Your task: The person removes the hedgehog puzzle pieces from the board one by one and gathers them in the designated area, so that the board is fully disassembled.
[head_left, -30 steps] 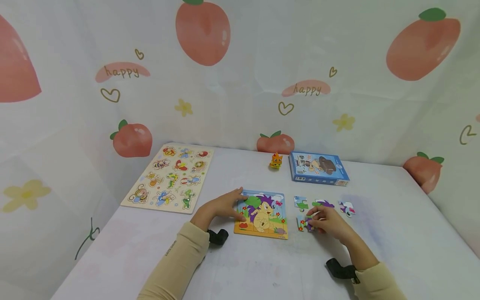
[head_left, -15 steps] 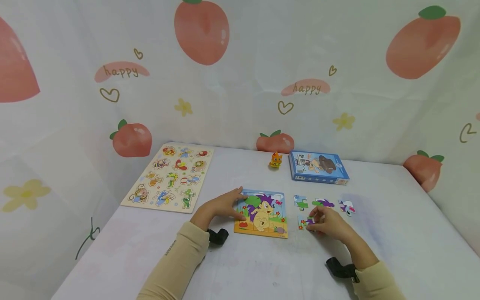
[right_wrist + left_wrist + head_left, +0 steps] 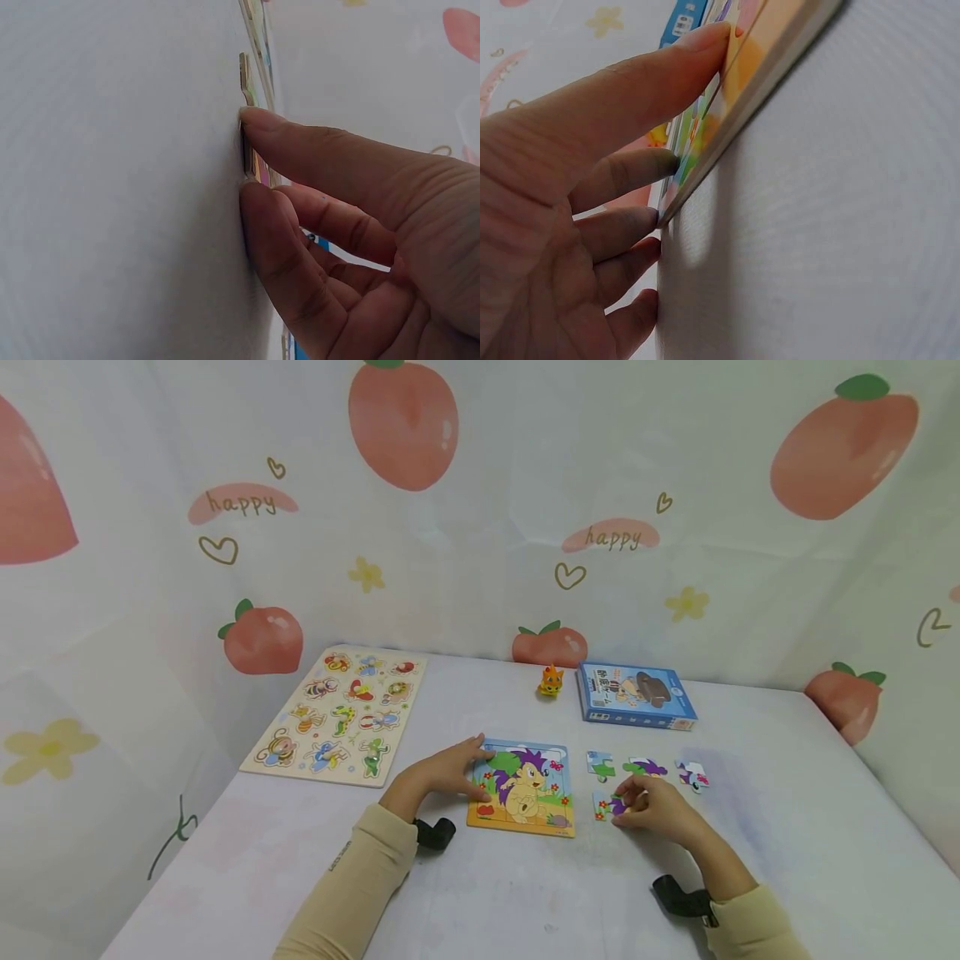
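My left hand (image 3: 447,770) rests at the left edge of a hedgehog jigsaw board (image 3: 542,828), its thumb and fingertips touching the picture. In the left wrist view the fingers are spread and the thumb (image 3: 660,79) lies on the board's face. To the right of the board, my right hand (image 3: 660,810) pinches a purple puzzle piece (image 3: 618,806) between thumb and fingers, low against the table. A piece with red flowers (image 3: 600,806) lies at its left; whether the two are joined I cannot tell. The right fingers hide part of the purple piece.
Behind the right hand lie a sky-and-green piece (image 3: 599,764), a purple-and-green piece (image 3: 647,767) and a piece with a butterfly (image 3: 692,774). Farther back are a small orange toy (image 3: 551,681) and a blue box (image 3: 637,696). An insect puzzle board (image 3: 337,717) lies at left.
The right fingers and the purple piece have shifted slightly, and the gap to the red-flower piece has narrowed. The left hand and the hedgehog board have stayed put.
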Action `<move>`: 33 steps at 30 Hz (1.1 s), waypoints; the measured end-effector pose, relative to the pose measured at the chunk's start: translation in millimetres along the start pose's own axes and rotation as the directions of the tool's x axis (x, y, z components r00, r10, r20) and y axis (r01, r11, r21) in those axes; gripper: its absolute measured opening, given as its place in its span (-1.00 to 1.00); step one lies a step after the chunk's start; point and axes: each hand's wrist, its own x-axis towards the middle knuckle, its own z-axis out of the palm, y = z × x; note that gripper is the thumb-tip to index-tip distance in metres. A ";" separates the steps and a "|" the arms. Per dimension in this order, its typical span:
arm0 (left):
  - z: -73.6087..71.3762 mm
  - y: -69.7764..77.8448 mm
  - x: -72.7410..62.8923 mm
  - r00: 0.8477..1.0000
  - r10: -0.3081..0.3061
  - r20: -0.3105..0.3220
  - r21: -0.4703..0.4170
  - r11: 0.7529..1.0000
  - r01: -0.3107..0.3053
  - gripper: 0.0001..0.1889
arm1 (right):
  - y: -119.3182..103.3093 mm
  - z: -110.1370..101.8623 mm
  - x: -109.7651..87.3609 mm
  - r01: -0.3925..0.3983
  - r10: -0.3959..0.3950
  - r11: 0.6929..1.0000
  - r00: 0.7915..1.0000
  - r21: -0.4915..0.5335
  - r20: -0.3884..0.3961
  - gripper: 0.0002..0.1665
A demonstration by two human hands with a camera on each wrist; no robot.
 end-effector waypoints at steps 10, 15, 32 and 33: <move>-0.4 3.0 -0.9 1.000 -0.006 0.013 0.011 1.000 0.006 -0.21 | 1.1 1.2 3.4 0.021 -0.021 1.000 1.000 0.001 -0.003 -0.56; 3.5 5.7 -2.5 1.000 0.006 0.023 0.072 0.997 -0.007 -0.24 | 2.1 1.7 4.2 0.030 -0.030 1.000 1.000 0.008 -0.003 -0.56; 26.9 36.2 -36.3 0.983 0.162 0.084 0.280 0.943 -0.179 -0.53 | -34.0 -1.5 28.4 0.040 -0.043 0.999 0.995 0.036 0.087 -0.46; 27.3 37.7 -37.5 0.982 0.167 0.084 0.285 0.941 -0.184 -0.54 | -37.4 0.5 32.1 0.041 -0.044 0.998 0.994 0.039 0.097 -0.47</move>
